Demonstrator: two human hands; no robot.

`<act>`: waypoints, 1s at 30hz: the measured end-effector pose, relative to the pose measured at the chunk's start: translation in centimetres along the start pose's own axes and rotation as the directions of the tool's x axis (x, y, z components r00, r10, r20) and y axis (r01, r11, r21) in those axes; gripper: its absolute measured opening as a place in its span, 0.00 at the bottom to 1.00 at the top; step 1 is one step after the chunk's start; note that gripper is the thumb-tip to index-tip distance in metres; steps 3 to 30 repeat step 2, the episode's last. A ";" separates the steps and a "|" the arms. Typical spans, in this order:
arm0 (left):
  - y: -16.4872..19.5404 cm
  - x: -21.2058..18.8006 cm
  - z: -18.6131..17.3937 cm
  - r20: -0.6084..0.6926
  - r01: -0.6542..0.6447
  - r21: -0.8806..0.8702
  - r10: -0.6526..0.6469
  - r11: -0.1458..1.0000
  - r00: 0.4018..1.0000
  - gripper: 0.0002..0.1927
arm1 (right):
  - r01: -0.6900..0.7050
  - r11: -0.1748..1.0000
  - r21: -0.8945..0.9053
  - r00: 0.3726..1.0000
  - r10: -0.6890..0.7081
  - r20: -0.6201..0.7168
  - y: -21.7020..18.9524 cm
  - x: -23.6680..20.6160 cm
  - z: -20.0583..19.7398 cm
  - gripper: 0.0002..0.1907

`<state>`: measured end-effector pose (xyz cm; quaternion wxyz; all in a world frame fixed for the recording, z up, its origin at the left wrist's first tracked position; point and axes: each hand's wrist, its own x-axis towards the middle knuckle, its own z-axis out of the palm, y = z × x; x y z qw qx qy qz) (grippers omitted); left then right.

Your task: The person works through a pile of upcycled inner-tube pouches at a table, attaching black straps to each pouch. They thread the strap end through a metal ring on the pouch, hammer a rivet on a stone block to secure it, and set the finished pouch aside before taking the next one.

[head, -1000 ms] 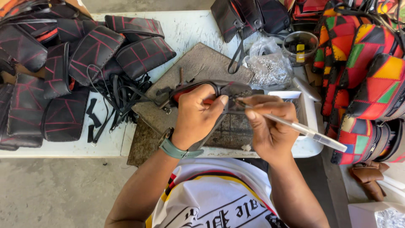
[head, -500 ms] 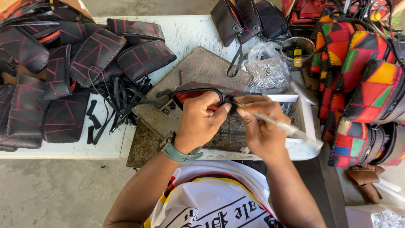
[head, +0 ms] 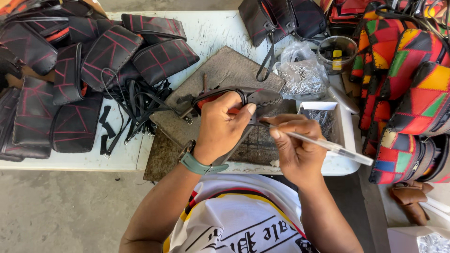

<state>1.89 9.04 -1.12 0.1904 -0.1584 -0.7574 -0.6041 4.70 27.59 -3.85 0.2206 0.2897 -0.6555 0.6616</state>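
Head camera, looking steeply down, close over table [head: 211, 28]

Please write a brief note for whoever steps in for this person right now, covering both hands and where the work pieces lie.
Left hand: clamped on the dark leather piece, pressing it against the grey work slab; a red lining shows under the fingers.
Right hand: grips a clear pen like a pencil, tip at the leather piece's edge.
Around: black pouches with red stitching piled far left with loose black straps; multicoloured patchwork bags on the right; a clear bag of metal fittings and a white tray beyond the hands.
Done: many pouches look stitched.
Left: the held piece, still being worked with the pen.
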 end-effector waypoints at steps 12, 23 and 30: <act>0.7 0.4 0.3 -0.007 -0.021 -0.092 0.020 0.996 1.000 0.05 | -0.014 0.999 -0.036 1.000 0.014 0.003 0.6 -0.4 0.3 0.10; 0.7 0.4 0.3 -0.007 -0.021 -0.092 0.020 0.996 1.000 0.05 | -0.014 0.999 -0.036 1.000 0.014 0.003 0.6 -0.4 0.3 0.10; 0.7 0.4 0.3 -0.007 -0.021 -0.092 0.020 0.996 1.000 0.05 | -0.014 0.999 -0.036 1.000 0.014 0.003 0.6 -0.4 0.3 0.10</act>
